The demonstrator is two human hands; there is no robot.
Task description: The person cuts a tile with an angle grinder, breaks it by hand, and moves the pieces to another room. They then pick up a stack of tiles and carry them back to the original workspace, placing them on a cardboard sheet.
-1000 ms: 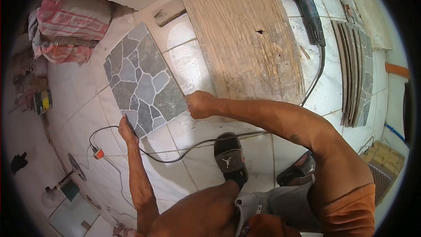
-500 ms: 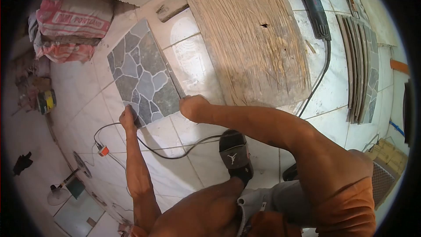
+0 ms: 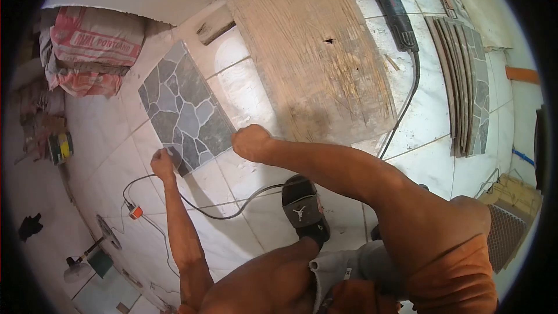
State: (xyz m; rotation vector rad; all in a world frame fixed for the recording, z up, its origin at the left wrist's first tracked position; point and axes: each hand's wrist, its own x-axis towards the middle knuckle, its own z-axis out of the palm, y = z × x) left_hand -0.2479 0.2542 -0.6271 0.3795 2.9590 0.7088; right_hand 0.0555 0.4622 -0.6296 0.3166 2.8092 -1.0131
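A rectangular tile with a grey stone pattern (image 3: 185, 104) lies at a slant, left of the middle. My left hand (image 3: 163, 163) is closed on its lower left edge. On the lower right edge of the same tile, my right hand (image 3: 251, 142) is also closed, its fingers partly hidden from view. Right of the tile lies a worn wooden board (image 3: 314, 52) with many scratches and a small dark hole.
An angle grinder (image 3: 394, 14) lies right of the board, its cord running down and across the floor. Farther right stands a stack of tiles (image 3: 459, 84). Cement bags (image 3: 99, 46) sit upper left. An orange socket (image 3: 135, 213) and my sandalled foot (image 3: 303, 206) are below.
The tile's right side now lies close to the floor, and the dark gap along that edge has narrowed. Both hands still hold it. The whole view has shifted slightly.
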